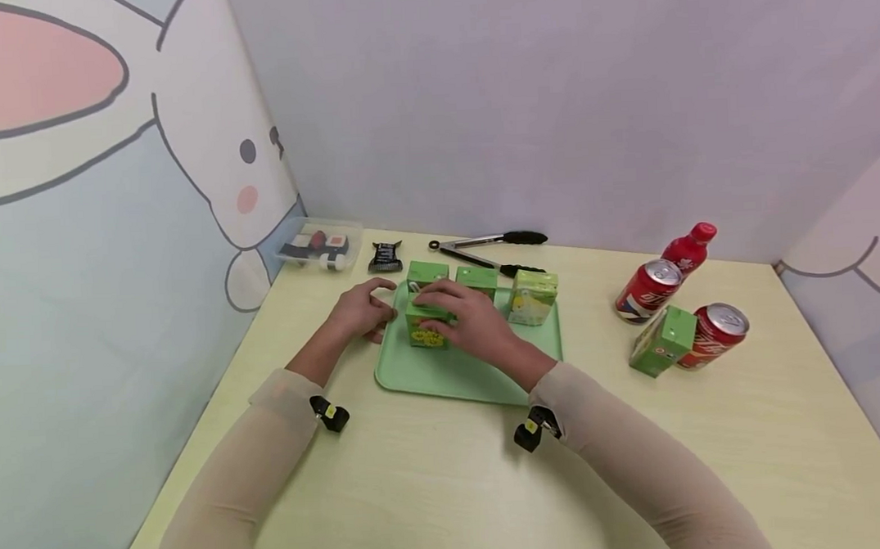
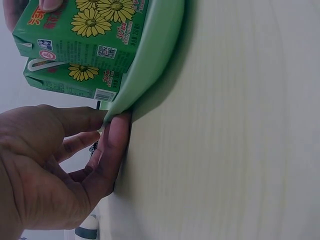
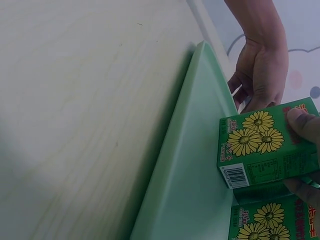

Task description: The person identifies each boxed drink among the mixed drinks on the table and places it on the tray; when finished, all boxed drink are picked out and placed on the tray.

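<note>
My left hand point(image 1: 355, 315) pinches the left rim of a light green tray point(image 1: 452, 378), thumb on top and fingers beneath, as the left wrist view shows. My right hand point(image 1: 479, 322) grips a green drink carton point(image 3: 257, 147) with yellow flowers near its top, from above. That carton stands at the left side of the tray, in front of another green drink carton point(image 1: 427, 270). A third green carton point(image 1: 477, 279) stands to their right, partly hidden by my right hand. Farther right on the tray is a paler yellow-green carton point(image 1: 533, 299).
Behind the tray lie metal tongs point(image 1: 476, 256) with black tips and a small black packet point(image 1: 386, 257). A clear plastic box point(image 1: 321, 244) with small items sits back left. At right stand two red cans point(image 1: 647, 292), a red bottle point(image 1: 685, 250) and another green carton point(image 1: 662, 342).
</note>
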Available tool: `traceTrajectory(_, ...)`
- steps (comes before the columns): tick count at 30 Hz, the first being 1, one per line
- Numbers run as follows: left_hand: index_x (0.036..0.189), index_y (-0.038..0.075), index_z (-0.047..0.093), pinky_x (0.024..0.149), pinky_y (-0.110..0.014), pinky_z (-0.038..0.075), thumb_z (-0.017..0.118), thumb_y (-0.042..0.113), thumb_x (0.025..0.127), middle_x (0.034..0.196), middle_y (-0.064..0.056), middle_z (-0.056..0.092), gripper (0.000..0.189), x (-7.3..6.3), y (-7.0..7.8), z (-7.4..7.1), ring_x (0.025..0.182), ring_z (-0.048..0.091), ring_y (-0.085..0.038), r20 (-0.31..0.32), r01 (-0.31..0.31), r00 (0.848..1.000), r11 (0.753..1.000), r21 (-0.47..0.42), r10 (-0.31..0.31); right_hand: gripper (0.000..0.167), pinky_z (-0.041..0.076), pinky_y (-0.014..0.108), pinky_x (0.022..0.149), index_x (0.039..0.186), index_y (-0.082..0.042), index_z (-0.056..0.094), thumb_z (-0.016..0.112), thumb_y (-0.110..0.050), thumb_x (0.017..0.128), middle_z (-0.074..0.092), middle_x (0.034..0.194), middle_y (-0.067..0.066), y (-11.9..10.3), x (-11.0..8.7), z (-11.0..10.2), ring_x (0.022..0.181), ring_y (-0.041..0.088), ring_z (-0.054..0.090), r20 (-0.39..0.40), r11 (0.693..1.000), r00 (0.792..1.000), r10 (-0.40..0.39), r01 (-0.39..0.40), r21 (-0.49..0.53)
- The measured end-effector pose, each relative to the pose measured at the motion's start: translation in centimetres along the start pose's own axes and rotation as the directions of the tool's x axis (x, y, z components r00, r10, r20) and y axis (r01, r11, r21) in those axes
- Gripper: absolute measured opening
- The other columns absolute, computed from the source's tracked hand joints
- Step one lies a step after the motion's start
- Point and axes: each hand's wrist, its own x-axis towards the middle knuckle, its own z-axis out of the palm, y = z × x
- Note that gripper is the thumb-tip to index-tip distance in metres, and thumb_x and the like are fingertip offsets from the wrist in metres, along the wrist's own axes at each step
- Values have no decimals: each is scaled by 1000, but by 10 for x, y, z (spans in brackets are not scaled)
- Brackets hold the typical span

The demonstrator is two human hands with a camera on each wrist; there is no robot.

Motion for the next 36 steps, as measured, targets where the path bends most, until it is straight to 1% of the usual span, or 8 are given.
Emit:
traceTrajectory(7, 160, 24, 54, 66, -36, 71, 72, 13, 108, 124, -18, 74, 56, -2, 2, 1, 73, 76, -18, -8, 4, 1000, 1000, 12, -4, 34, 70, 39, 88, 133, -14, 78, 85, -20, 100, 73, 137, 8, -2, -2, 3, 106, 23, 79, -8, 1000, 1000, 11, -11, -16)
traceTrajectory(12, 160, 24, 54, 65, -36, 71, 72, 13, 107, 122, -17, 73, 57, -2, 1, 0, 72, 75, -18, -9, 10, 1000, 1000, 22, -10, 33, 70, 38, 85, 132, -15, 77, 85, -20, 100, 72, 136, 7, -4, -1, 5, 103, 22, 79, -7, 1000, 1000, 8, -8, -23)
traceTrajectory(18, 159, 23, 55, 65, -37, 71, 73, 12, 107, 121, -17, 72, 57, -1, 0, 0, 74, 75, -17, -2, -7, 1000, 1000, -9, 7, 33, 70, 39, 83, 131, -15, 77, 86, -18, 99, 72, 135, 7, -6, -1, 2, 99, 22, 79, -9, 1000, 1000, 14, -14, -19)
traceTrajectory(24, 159, 23, 55, 65, -37, 71, 73, 12, 107, 122, -17, 72, 57, 0, -2, 1, 73, 75, -18, -8, 0, 1000, 1000, -5, 0, 34, 70, 38, 86, 133, -16, 76, 85, -18, 100, 72, 136, 6, -4, 1, -1, 100, 21, 79, 39, 1000, 999, 29, -29, 5)
traceTrajectory(28, 159, 23, 55, 65, -37, 71, 74, 12, 106, 122, -17, 72, 57, -1, -1, 1, 74, 76, -18, -8, -4, 1000, 1000, -5, 4, 37, 69, 39, 91, 135, -15, 75, 85, -18, 100, 72, 137, 7, -3, 3, -5, 106, 22, 78, 82, 999, 996, 30, -32, 30)
traceTrajectory(31, 159, 23, 55, 65, -38, 72, 74, 12, 106, 121, -17, 72, 57, -1, 0, 0, 74, 76, -18, -11, -5, 1000, 1000, -8, 5, 40, 68, 41, 96, 138, -14, 74, 86, -20, 100, 71, 139, 8, -4, 5, -10, 114, 23, 76, 122, 999, 992, 19, -24, 43)
traceTrajectory(36, 160, 23, 54, 65, -37, 72, 73, 11, 107, 122, -18, 73, 57, -1, 0, 0, 73, 75, -18, -5, -4, 1000, 1000, -10, 4, 50, 64, 48, 108, 146, -14, 70, 86, -25, 100, 68, 146, 8, -7, 5, -21, 130, 28, 70, 190, 1000, 982, 19, -20, 1)
